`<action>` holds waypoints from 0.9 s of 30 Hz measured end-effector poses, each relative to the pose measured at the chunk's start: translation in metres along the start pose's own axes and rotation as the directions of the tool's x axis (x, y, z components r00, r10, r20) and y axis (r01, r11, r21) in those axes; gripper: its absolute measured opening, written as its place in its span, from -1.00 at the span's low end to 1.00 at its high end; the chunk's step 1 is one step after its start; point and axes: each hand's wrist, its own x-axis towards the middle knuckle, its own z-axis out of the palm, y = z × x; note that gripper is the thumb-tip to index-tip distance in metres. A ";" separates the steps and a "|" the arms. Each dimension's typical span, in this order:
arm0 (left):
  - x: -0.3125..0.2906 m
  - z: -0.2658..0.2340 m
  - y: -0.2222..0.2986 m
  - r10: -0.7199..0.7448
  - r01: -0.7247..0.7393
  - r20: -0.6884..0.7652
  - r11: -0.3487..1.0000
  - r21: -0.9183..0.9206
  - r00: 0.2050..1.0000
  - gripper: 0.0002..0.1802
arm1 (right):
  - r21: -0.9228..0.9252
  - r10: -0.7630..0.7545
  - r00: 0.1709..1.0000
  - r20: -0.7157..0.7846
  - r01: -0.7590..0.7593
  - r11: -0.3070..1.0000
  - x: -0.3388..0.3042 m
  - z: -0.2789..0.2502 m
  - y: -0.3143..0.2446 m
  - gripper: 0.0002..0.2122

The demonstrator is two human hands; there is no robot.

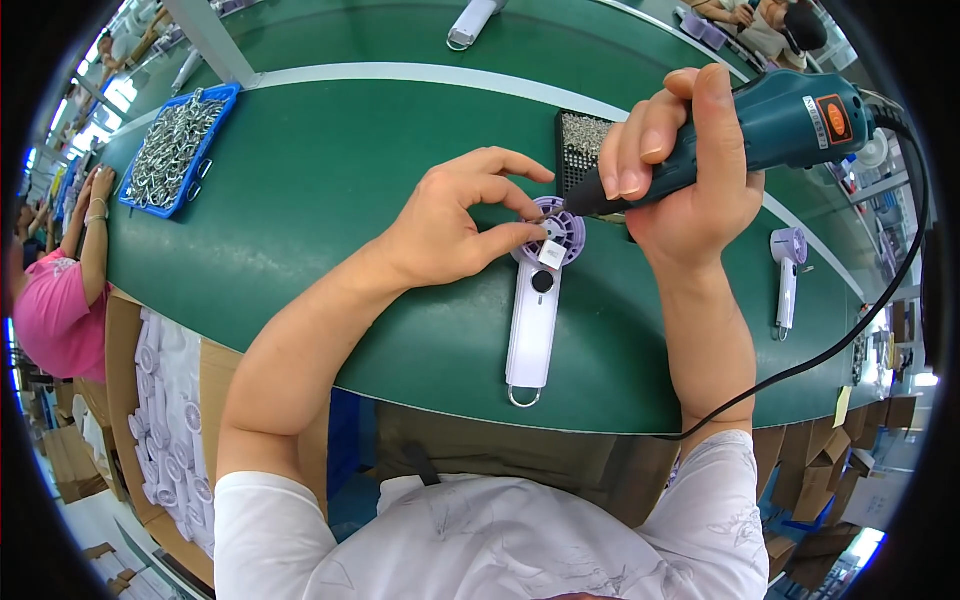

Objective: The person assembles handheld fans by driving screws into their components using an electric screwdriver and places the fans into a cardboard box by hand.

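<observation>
A white and purple handheld fan (533, 335) lies on the green workbench in front of me, its round purple head away from me and its wire loop toward me. A small white tag or block (551, 254) sits on the head. My right hand (690, 165) grips a teal electric screwdriver (775, 130), tilted so its black nose points down-left at the fan head. At that tip, my left hand (465, 215) has thumb and index finger closed over the head; what they pinch is too small to make out. Its middle finger reaches out above them.
A black tray of small screws (584, 135) stands just behind the fan head. A blue tray of metal clips (180, 150) is at far left. Other fans (787, 280) lie right and far back. The screwdriver's black cable (850, 340) loops past my right forearm. A cardboard box (125, 390) holds several fans.
</observation>
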 end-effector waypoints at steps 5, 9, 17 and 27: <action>-0.001 -0.001 -0.001 -0.014 0.014 -0.016 1.000 -0.026 1.000 -0.88 | -0.050 -0.004 1.000 -0.024 0.003 0.999 -0.002 0.007 -0.002 -0.72; -0.002 -0.001 0.000 -0.036 0.035 -0.012 0.997 -0.074 0.999 -0.87 | -0.046 -0.020 1.000 -0.018 0.019 0.999 -0.001 0.005 -0.002 -0.72; -0.002 0.000 0.000 -0.053 0.051 -0.017 0.992 -0.116 0.998 -0.87 | 0.017 -0.053 0.998 0.046 0.052 0.998 -0.001 0.000 0.000 -0.71; -0.003 0.002 -0.002 -0.050 0.049 -0.010 0.991 -0.126 0.999 -0.86 | 0.045 -0.049 0.999 0.002 0.049 0.998 -0.003 0.008 -0.002 -0.78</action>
